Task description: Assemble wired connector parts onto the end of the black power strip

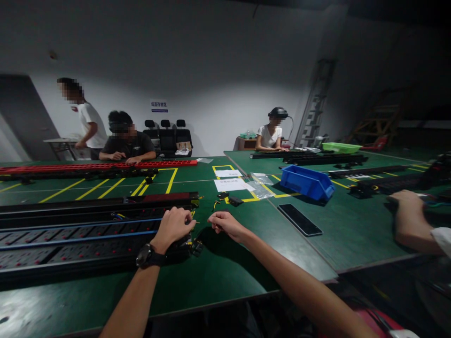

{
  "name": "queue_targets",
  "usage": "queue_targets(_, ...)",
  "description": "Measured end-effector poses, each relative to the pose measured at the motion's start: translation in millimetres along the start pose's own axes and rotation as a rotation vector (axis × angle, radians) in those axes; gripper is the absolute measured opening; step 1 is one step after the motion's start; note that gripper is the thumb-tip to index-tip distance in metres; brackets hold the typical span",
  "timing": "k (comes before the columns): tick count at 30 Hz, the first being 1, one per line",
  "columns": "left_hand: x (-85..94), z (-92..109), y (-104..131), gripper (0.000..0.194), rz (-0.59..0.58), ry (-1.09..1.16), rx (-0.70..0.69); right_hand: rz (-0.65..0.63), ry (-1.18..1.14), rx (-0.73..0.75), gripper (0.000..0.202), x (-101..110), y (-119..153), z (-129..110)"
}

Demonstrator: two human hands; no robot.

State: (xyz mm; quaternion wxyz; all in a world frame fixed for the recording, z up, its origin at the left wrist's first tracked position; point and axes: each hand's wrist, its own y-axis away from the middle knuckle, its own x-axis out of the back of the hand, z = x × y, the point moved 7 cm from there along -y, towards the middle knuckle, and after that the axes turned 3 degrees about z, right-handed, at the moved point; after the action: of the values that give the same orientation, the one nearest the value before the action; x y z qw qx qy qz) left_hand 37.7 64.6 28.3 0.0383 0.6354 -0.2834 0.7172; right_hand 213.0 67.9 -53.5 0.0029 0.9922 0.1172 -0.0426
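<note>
One head view: the left hand curls over the end of the black rail assembly, grip unclear; the right hand, just beside, is pinched narrow, nothing discernible inside. Yellow wires at that end could snag if a hand sweeps across. Right of both: one phone, one blue bin; ahead, two white sheets.

L hand hides pt. of black rail assy., cut off at l. edge; pinch of R hand too small to tell; print on white sheets illeg.; co-worker's sleeve cropped, r. edge.
</note>
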Motion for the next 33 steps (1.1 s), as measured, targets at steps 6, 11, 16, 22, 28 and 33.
queue_targets(6,-7.1,2.7,0.1,0.032,-0.074,-0.012,-0.011,0.012,0.011,-0.003,0.026,1.1,-2.2,1.7)
queue_targets(11,-10.3,4.9,-0.4,0.029,-0.075,-0.006,-0.046,0.015,0.015,-0.005,0.025,0.6,-1.7,1.5)
queue_targets(16,-11.4,6.2,-1.0,0.028,-0.056,0.007,-0.064,0.009,0.015,-0.002,0.026,-0.7,0.1,-1.4)
queue_targets(22,-11.3,6.0,-0.4,0.027,-0.057,0.006,-0.068,0.002,0.020,0.002,0.027,-1.1,0.7,-2.5)
queue_targets(28,-8.9,6.8,-0.1,0.028,-0.053,0.007,-0.069,0.007,0.028,-0.011,0.028,-1.4,1.5,-2.9)
queue_targets(33,-8.3,7.3,0.1,0.028,-0.054,0.016,-0.061,0.004,0.035,-0.007,0.028,-1.1,-0.2,-0.9)
